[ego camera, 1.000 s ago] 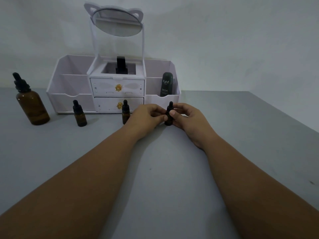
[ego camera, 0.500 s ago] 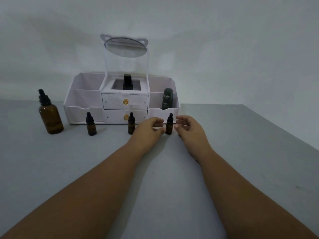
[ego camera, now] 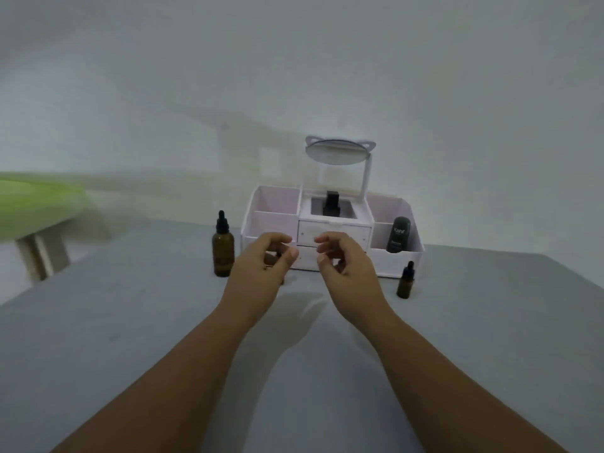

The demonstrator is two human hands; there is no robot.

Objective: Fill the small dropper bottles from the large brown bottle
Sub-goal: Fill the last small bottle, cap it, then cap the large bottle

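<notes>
- On the grey desk, the big bottle is standing upright, left of the organizer: brown glass with a black dropper cap.
- One small bottle is standing upright in front of the organizer's right end, the same brown glass and black dropper cap in a smaller size.
- Neither bottle is showing a label that can be read.
- A dark tube is sitting in the organizer's right compartment; its white lettering is blurred, seeming to read "Kahf".
- A black item is standing in the organizer's top middle well, below the round mirror with cat ears.
- Both hands are hovering in front of the organizer's drawers, raised above the desk and casting a shadow on it.
- The left hand is curling loosely, its fingers bent and parted, gripping nothing.
- The right hand is mirroring it, its fingers bent and parted, also empty.
- The big bottle is standing just beside the left hand, on its outer side, not touching it.
- The small bottle is standing near the right hand, on its outer side, apart from it.
- A dark sliver is showing under the left hand; whether it is another bottle cannot be told.
- A green surface is blurring past at far left.
</notes>
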